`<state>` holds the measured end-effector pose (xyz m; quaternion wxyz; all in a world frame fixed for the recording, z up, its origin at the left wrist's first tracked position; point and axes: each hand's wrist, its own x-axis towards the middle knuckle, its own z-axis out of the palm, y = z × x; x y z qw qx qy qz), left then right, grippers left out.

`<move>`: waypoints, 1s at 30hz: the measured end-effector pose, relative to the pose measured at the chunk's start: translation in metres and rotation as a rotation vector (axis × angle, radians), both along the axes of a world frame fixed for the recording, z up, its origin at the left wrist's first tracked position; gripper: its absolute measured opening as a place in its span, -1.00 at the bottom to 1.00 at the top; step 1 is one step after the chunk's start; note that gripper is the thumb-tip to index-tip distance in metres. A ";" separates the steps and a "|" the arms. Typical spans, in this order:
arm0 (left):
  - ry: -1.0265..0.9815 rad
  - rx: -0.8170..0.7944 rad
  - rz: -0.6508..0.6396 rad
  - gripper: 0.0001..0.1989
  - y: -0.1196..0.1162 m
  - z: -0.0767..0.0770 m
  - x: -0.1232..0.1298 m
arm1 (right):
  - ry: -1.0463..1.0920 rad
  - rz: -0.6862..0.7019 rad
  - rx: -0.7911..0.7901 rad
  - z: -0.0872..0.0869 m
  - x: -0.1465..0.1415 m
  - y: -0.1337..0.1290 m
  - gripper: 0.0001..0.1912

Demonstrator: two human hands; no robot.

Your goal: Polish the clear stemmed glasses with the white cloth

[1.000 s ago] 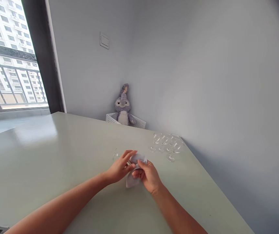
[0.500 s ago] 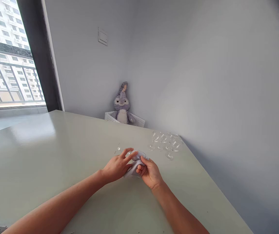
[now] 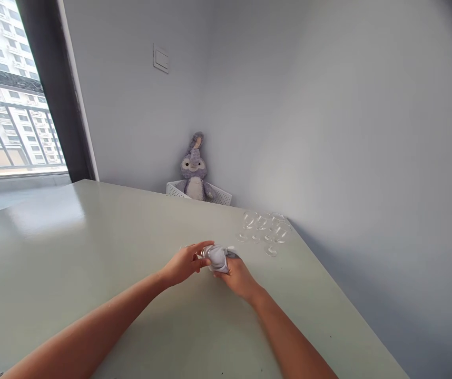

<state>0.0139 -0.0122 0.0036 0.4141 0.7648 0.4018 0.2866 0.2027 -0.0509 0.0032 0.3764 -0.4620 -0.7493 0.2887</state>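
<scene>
My left hand [image 3: 182, 266] is closed around the stem end of a clear stemmed glass [image 3: 205, 253], which lies tilted on its side above the table. A pale grey cloth [image 3: 218, 258] fills and wraps the bowl of this glass. From the right, my right hand [image 3: 241, 276] grips the cloth at the bowl's mouth, its fingers partly hidden by the fabric. The stem and foot are mostly covered by the left fingers. Farther right on the table, several clear stemmed glasses [image 3: 280, 235] stand upright close together.
The pale glossy table [image 3: 131, 231] runs back to the wall corner. Behind its far edge a plush toy [image 3: 194, 171] sits in a white perforated basket [image 3: 222, 197]. A grey wall [image 3: 348, 158] borders the right side, and a window [image 3: 12, 105] is at the left.
The cloth has gone from loosely bunched beside the glass to packed around its bowl. My right hand has turned over, back upward, and both hands sit slightly farther left.
</scene>
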 end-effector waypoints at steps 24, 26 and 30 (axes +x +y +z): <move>0.281 0.768 -0.018 -0.28 -0.005 -0.022 0.004 | -0.028 -0.072 0.161 -0.001 -0.012 -0.001 -0.63; 0.290 0.809 -0.041 -0.27 -0.007 -0.022 0.005 | 0.254 -0.073 -0.161 -0.003 -0.003 0.006 -0.63; 0.298 0.836 -0.004 -0.38 -0.005 -0.020 0.005 | 0.794 0.001 -0.607 -0.007 0.004 0.012 -0.64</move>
